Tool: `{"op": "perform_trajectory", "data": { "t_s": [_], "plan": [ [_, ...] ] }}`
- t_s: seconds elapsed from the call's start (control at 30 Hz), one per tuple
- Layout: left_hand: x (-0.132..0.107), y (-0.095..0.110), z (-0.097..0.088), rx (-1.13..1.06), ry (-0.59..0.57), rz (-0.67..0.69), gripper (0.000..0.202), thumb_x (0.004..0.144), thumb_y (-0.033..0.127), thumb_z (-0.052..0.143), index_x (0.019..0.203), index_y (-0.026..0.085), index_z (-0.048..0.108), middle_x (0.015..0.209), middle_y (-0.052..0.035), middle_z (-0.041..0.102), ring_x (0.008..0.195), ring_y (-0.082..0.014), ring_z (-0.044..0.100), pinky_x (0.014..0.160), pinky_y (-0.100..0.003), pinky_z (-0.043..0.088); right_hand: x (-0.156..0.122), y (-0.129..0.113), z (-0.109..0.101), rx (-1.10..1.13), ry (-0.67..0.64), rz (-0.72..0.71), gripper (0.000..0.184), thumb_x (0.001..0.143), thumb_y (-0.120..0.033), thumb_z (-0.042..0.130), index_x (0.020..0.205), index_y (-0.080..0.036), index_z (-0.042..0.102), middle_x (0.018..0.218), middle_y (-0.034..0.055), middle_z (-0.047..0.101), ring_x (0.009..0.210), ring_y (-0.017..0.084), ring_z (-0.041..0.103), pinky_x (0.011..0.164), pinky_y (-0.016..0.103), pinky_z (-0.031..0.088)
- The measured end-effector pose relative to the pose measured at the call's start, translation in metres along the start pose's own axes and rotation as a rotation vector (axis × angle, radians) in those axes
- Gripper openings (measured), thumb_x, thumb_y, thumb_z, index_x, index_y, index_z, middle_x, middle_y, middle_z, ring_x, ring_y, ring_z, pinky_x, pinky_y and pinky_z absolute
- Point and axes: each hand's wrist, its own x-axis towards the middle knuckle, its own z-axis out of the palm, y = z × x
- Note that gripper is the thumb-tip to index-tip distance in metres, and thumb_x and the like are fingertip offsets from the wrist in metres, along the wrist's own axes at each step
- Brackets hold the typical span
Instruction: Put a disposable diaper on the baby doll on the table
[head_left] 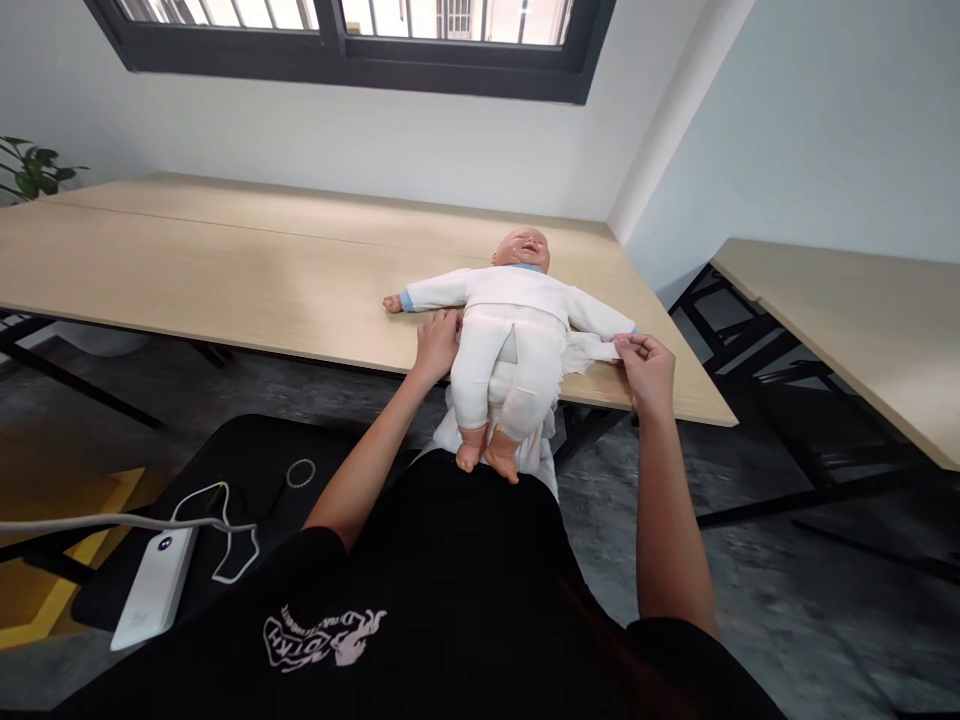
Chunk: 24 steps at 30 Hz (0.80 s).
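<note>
A plastic baby doll in a white long-sleeved suit with pale blue cuffs (514,330) is lying on its back at the near edge of the long pale wooden bench (225,270), arms spread wide and legs hanging over the edge toward the person. That overhang is putting the doll's hips right at the bench edge, within easy reach of both hands.

The left hand (435,343) is resting against the doll's side just under its outstretched arm, fingers curled loosely; whether it is grasping cloth or only pressing is hard to tell, but it appears to be steadying the body so it is not sliding. The right hand (646,365) is pinching a strip of thin white cloth (592,350) between thumb and fingertips, its grip clenched on the fabric and drawing it out sideways from the doll's waist, seemingly to keep it taut and flat.

More white cloth (536,455) is hanging below the doll's bare feet, over the person's lap.

Beside the person, a white power bank with a looped white cable (154,590) and a small beaded bracelet (301,473) are lying on a black seat (247,460).
</note>
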Motion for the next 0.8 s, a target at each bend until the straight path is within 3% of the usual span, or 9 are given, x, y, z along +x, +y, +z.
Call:
{"op": "perform_trajectory", "data": {
  "t_s": [0.1, 0.27, 0.37, 0.5, 0.67, 0.8],
  "plan": [
    [0.000, 0.000, -0.002, 0.041, -0.068, 0.005, 0.017, 0.097, 0.027, 0.058, 0.110, 0.020, 0.066, 0.129, -0.0179, 0.064, 0.127, -0.0412, 0.051, 0.102, -0.056, 0.043, 0.000, 0.000, 0.001, 0.014, 0.009, 0.010, 0.037, 0.062, -0.051, 0.083, 0.079, -0.021, 0.069, 0.080, 0.0052, 0.071, 0.069, 0.018, 0.061, 0.062, 0.032, 0.053],
    [0.001, -0.008, -0.005, -0.082, -0.131, 0.063, 0.028, 0.087, 0.021, 0.064, 0.114, 0.020, 0.071, 0.133, -0.0136, 0.067, 0.134, -0.0391, 0.050, 0.113, -0.058, 0.038, 0.001, -0.001, 0.000, 0.022, 0.019, 0.005, 0.036, 0.061, -0.050, 0.082, 0.078, -0.021, 0.069, 0.080, 0.0048, 0.071, 0.070, 0.018, 0.061, 0.062, 0.031, 0.052],
    [0.002, -0.013, -0.005, -0.269, -0.104, 0.127, 0.027, 0.089, 0.024, 0.057, 0.108, 0.019, 0.076, 0.124, -0.0100, 0.073, 0.126, -0.0349, 0.058, 0.112, -0.050, 0.045, 0.001, -0.001, 0.001, 0.027, 0.031, 0.013, 0.038, 0.059, -0.051, 0.081, 0.078, -0.021, 0.068, 0.081, 0.0052, 0.072, 0.070, 0.018, 0.061, 0.063, 0.031, 0.053],
    [0.003, -0.017, -0.004, -0.492, -0.108, 0.196, 0.028, 0.089, 0.027, 0.052, 0.090, 0.014, 0.078, 0.100, -0.0079, 0.078, 0.102, -0.0300, 0.068, 0.093, -0.037, 0.056, 0.000, -0.003, 0.002, 0.028, 0.053, 0.023, 0.039, 0.056, -0.051, 0.079, 0.077, -0.020, 0.068, 0.081, 0.0064, 0.072, 0.071, 0.020, 0.062, 0.062, 0.033, 0.055],
    [0.003, -0.020, 0.000, -0.629, -0.102, 0.231, 0.034, 0.079, 0.025, 0.066, 0.110, 0.013, 0.074, 0.110, -0.0093, 0.077, 0.106, -0.0284, 0.068, 0.096, -0.036, 0.055, 0.000, -0.003, 0.003, 0.028, 0.051, 0.022, 0.039, 0.056, -0.050, 0.079, 0.077, -0.019, 0.068, 0.081, 0.0073, 0.071, 0.070, 0.019, 0.062, 0.062, 0.034, 0.056],
    [0.004, -0.025, 0.004, -0.707, -0.088, 0.167, 0.033, 0.075, 0.023, 0.070, 0.106, 0.014, 0.069, 0.107, -0.0090, 0.075, 0.100, -0.0240, 0.067, 0.094, -0.033, 0.053, 0.000, -0.004, 0.002, 0.023, 0.051, 0.016, 0.040, 0.056, -0.050, 0.078, 0.078, -0.019, 0.068, 0.081, 0.0081, 0.071, 0.070, 0.020, 0.062, 0.063, 0.035, 0.056]
  ]
}}
